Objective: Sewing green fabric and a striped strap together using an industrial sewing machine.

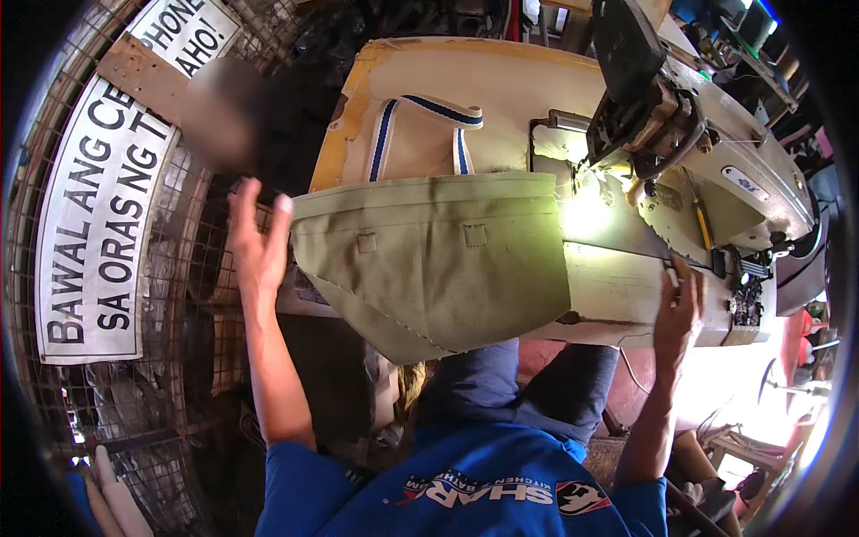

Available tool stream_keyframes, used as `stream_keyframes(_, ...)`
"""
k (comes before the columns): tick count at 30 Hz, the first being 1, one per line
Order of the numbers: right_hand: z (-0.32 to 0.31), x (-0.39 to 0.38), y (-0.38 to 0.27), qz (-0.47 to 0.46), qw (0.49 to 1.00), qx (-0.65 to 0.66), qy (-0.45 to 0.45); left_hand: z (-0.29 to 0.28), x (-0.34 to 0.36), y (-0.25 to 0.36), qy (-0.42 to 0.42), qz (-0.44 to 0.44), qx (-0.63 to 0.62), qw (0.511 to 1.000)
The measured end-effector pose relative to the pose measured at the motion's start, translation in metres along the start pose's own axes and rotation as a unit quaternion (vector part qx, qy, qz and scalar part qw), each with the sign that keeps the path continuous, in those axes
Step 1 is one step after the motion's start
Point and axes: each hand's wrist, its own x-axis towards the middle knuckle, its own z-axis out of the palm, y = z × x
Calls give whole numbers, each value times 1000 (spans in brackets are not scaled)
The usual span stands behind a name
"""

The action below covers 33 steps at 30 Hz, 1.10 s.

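Note:
An olive-green fabric bag panel (429,259) lies across the front of the sewing table and hangs over its edge. Two small stitched squares show on its face, and a white strap with a blue stripe (385,134) loops out behind its top hem. My left hand (258,234) is raised beside the panel's left edge, fingers apart, holding nothing. To the panel's right, my right hand (682,300) rests at the table's front, fingers loosely extended and nothing visible in them. Above the panel's right end stands the sewing machine (662,125), its lamp lighting the needle area.
A slim yellow-handled tool (701,222) lies on the machine bed. The pale tabletop (501,76) has worn edges. On the left are wire mesh (192,242), a white lettered sign (98,233) and another person (224,112). A dark fitting (747,295) sits at the table's right end.

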Motion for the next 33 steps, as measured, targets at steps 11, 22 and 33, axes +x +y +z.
stream_keyframes(11, 21, 16, -81, -216, 973, 50, -63, 7, -32, 31, -15, 16, -200, 980)
stream_keyframes(22, 102, 76, -177, -316, 852, 266, -323, 13, -4, 24, -126, -45, -477, 869)
stream_keyframes(33, 95, 63, -177, -361, 869, 131, -313, 20, 64, 6, -443, 29, -261, 857)
